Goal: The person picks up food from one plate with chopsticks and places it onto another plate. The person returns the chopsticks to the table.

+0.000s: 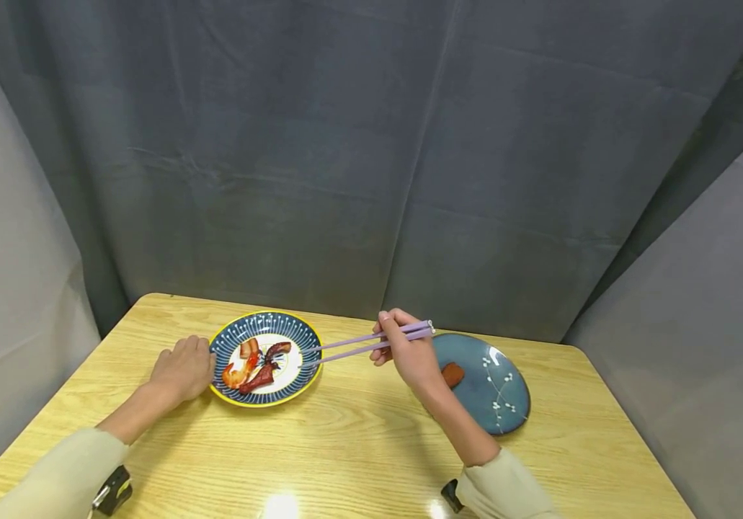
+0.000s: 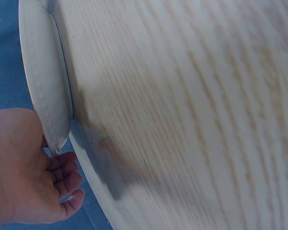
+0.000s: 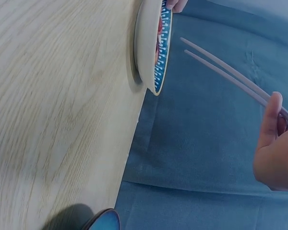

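My left hand (image 1: 184, 367) holds the left rim of a deep round plate (image 1: 306, 339), blue-patterned with a yellow edge. In the left wrist view the fingers (image 2: 67, 184) curl at that rim. On the plate lie an orange shrimp (image 1: 235, 378), a striped slice of meat (image 1: 249, 349), a reddish-brown piece (image 1: 259, 379) and a dark curled piece (image 1: 278, 349). My right hand (image 1: 410, 357) grips two lilac chopsticks (image 1: 346, 343); their tips, slightly apart, overlap the plate's right side in the head view. In the right wrist view the chopsticks (image 3: 249, 85) appear above the plate, with nothing between the tips.
A blue plate (image 1: 475, 375) with a white blossom pattern stands right of my right forearm, bearing a brown piece of food (image 1: 452, 374). The wooden table (image 1: 345, 447) ends at a grey curtain (image 1: 280, 180) behind, with pale curtains at both sides.
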`<action>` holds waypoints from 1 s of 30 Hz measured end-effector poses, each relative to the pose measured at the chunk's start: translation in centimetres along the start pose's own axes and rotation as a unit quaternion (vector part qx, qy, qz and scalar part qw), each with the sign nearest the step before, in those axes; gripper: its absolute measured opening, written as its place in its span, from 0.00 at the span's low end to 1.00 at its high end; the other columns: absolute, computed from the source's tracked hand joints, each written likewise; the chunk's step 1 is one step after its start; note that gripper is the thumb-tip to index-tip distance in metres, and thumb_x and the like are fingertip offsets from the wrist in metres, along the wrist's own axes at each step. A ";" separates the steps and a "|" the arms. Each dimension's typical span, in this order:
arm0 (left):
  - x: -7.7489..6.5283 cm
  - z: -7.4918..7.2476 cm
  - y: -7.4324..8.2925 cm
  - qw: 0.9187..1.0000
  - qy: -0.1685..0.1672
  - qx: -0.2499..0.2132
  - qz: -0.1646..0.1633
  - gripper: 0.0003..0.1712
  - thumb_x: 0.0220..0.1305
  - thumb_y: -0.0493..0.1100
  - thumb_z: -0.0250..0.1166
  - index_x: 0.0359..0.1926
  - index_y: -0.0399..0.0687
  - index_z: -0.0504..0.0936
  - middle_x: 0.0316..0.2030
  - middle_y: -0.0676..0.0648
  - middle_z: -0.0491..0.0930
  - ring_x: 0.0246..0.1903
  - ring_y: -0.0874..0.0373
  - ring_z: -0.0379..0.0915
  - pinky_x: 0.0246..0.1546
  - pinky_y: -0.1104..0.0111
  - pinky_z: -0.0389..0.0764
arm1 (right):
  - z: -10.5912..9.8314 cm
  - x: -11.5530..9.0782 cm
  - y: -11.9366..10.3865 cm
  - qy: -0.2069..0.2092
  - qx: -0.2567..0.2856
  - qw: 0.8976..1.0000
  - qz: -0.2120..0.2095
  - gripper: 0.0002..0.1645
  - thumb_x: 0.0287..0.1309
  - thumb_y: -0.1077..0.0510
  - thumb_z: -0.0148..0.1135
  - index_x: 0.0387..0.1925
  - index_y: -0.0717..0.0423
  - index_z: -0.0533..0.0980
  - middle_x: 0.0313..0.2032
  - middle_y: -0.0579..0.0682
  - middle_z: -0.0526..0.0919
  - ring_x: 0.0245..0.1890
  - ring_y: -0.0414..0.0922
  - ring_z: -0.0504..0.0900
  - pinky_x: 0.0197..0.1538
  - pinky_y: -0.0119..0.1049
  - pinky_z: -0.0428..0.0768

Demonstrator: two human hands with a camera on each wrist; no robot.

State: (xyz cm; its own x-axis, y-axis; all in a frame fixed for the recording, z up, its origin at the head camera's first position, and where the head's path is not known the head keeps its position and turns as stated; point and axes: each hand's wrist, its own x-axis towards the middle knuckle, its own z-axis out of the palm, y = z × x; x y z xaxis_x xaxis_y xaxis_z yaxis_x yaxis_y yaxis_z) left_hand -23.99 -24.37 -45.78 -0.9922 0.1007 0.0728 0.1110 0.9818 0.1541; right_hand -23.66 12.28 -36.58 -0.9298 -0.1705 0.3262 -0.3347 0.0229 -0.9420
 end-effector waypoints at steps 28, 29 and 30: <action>-0.1 -0.1 0.1 1.000 0.000 -0.006 0.001 0.16 0.73 0.40 0.50 0.45 0.25 0.71 0.36 0.37 0.70 0.44 0.38 0.69 0.39 0.45 0.71 | 4.1 -0.5 1.0 -0.064 -0.036 0.997 -0.001 0.17 0.74 0.58 0.53 0.33 0.68 0.75 0.22 0.66 0.78 0.18 0.41 0.79 0.24 0.32 0.80; 0.0 -0.1 0.1 1.000 0.002 -0.006 0.002 0.16 0.73 0.40 0.50 0.45 0.25 0.71 0.36 0.37 0.70 0.43 0.38 0.69 0.39 0.45 0.71 | 4.3 -0.5 0.9 -0.064 -0.036 0.997 0.002 0.16 0.74 0.58 0.53 0.32 0.67 0.75 0.22 0.64 0.79 0.18 0.42 0.79 0.24 0.32 0.80; 0.0 -0.1 0.1 1.000 0.003 -0.007 0.003 0.16 0.73 0.40 0.50 0.44 0.26 0.71 0.35 0.38 0.69 0.43 0.38 0.69 0.38 0.45 0.71 | 4.4 -0.5 1.0 -0.065 -0.036 0.997 0.004 0.16 0.75 0.58 0.52 0.32 0.66 0.75 0.22 0.63 0.79 0.18 0.42 0.79 0.24 0.32 0.80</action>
State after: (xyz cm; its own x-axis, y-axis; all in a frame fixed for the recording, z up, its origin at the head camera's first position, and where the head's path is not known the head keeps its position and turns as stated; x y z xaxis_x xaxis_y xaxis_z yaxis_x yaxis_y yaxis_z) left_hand -23.95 -24.27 -45.70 -0.9912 0.1060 0.0793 0.1180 0.9789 0.1667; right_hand -22.82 8.05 -38.02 -0.9062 -0.2971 0.3008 -0.3412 0.0940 -0.9353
